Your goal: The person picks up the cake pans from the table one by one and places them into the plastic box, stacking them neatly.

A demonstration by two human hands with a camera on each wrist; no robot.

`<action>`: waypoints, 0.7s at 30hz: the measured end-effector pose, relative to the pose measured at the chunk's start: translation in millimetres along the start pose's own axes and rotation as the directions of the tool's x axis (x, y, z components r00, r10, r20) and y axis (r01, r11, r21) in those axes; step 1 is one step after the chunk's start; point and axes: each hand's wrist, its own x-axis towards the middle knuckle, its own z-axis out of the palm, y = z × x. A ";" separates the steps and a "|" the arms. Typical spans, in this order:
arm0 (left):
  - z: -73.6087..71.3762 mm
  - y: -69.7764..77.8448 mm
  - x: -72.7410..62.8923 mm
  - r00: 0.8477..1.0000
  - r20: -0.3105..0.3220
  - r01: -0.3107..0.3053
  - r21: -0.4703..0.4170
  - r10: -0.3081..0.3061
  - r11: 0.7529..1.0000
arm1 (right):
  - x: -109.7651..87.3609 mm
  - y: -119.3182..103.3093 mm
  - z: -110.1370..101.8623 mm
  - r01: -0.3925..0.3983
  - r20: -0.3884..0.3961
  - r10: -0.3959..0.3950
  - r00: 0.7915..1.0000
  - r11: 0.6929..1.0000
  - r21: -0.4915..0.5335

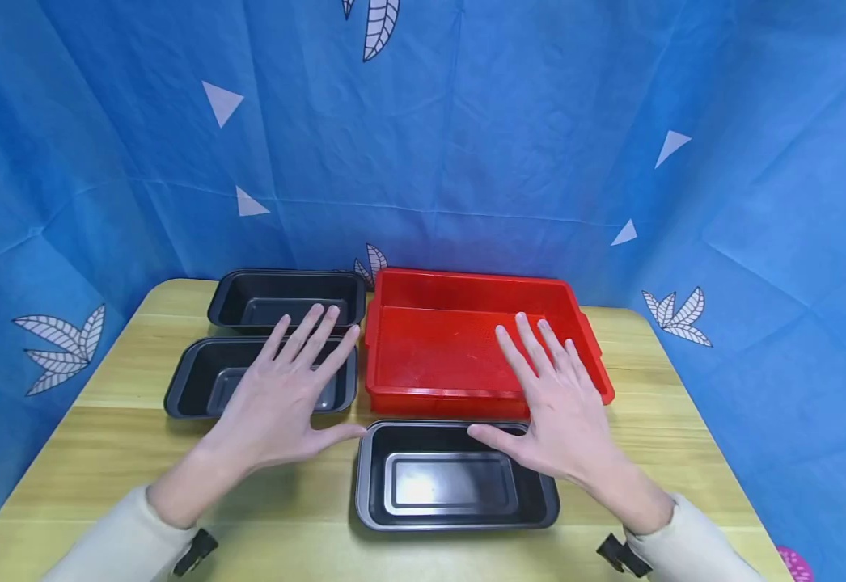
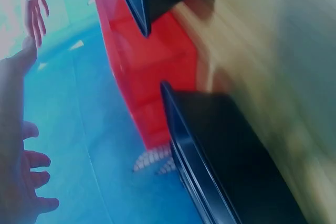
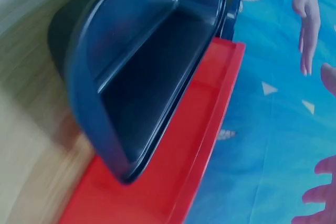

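My left hand [image 1: 277, 404] is spread with straight fingers over the nearer of two dark loaf pans at the left, and it holds nothing. The right hand [image 1: 557, 404], likewise spread and bare, hovers over the right part of the front loaf pan [image 1: 452, 485] and the near side of the red tray [image 1: 437, 347]. That left pan [image 1: 200, 380] is partly hidden behind my left fingers. Behind it stands another dark loaf pan [image 1: 288, 284]. In the left wrist view the left fingers [image 2: 39, 178] show in front of the backdrop, apart from the pans.
Everything stands on a light wooden table [image 1: 103, 436] with rounded far corners. A blue cloth [image 1: 423, 145] with white leaves and triangles hangs behind and beside it. A pink dotted thing [image 1: 794, 563] shows past the table's right edge.
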 end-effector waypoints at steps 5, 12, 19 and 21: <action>-4.9 -13.5 -11.9 0.999 0.002 0.041 -0.009 -0.041 0.999 | -5.9 17.4 -4.3 -0.060 -0.019 0.061 0.998 0.997 0.055; -6.6 -36.7 -30.1 0.996 -0.037 0.080 -0.060 -0.082 0.995 | -12.2 41.6 -15.2 -0.213 0.050 0.207 0.977 0.962 0.170; -5.1 -62.8 -49.2 0.987 -0.056 0.139 -0.177 -0.151 0.974 | -15.6 71.4 -25.7 -0.341 0.104 0.325 0.940 0.889 0.304; -5.1 -70.6 -53.8 0.981 -0.032 0.179 -0.214 -0.190 0.960 | -16.2 80.1 -26.6 -0.371 0.124 0.351 0.928 0.861 0.348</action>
